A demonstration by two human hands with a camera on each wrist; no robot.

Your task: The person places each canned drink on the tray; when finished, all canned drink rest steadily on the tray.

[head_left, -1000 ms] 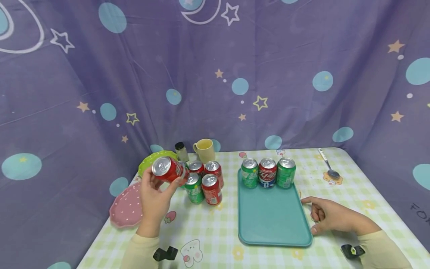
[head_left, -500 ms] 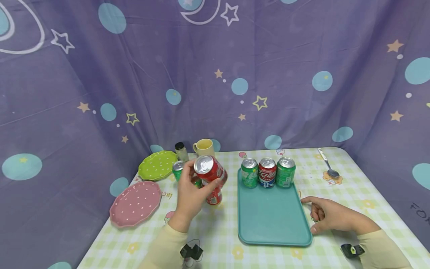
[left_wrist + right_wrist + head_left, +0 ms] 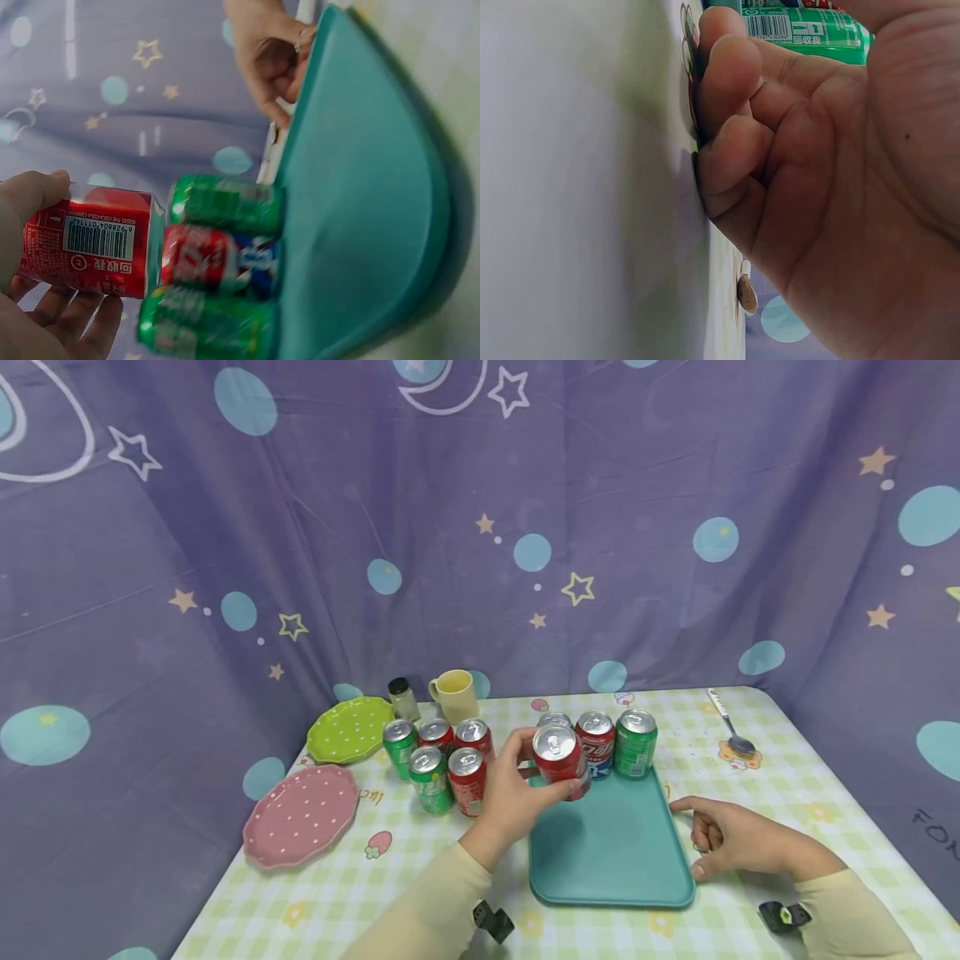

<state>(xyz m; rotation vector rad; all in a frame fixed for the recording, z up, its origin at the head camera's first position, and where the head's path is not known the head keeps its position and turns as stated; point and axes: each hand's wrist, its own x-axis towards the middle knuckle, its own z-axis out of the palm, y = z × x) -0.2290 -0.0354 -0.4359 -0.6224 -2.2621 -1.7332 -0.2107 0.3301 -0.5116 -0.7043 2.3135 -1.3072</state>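
A red soda can (image 3: 557, 756) is in my left hand (image 3: 510, 797), gripped round its side by thumb and fingers. It hangs above the far left part of the teal tray (image 3: 611, 843), slightly tilted. In the left wrist view the can's barcode (image 3: 97, 237) faces the camera. Along the tray's far end stand a green can (image 3: 636, 743), a red can (image 3: 596, 743) and another green can (image 3: 555, 719), mostly hidden behind the held one. My right hand (image 3: 738, 839) rests on the table at the tray's right edge, index finger and thumb at the rim, other fingers loosely curled.
Several red and green cans (image 3: 431, 781) cluster left of the tray. Behind them are a yellow mug (image 3: 456, 696) and a black-lidded jar (image 3: 403, 700). A green plate (image 3: 348, 731) and a pink plate (image 3: 302, 817) lie at the left; a spoon (image 3: 731, 722) lies at the back right.
My left hand has carried the red can rightward from over the left-hand cluster to above the tray, uncovering the cluster. My right hand has stayed at the tray's edge.
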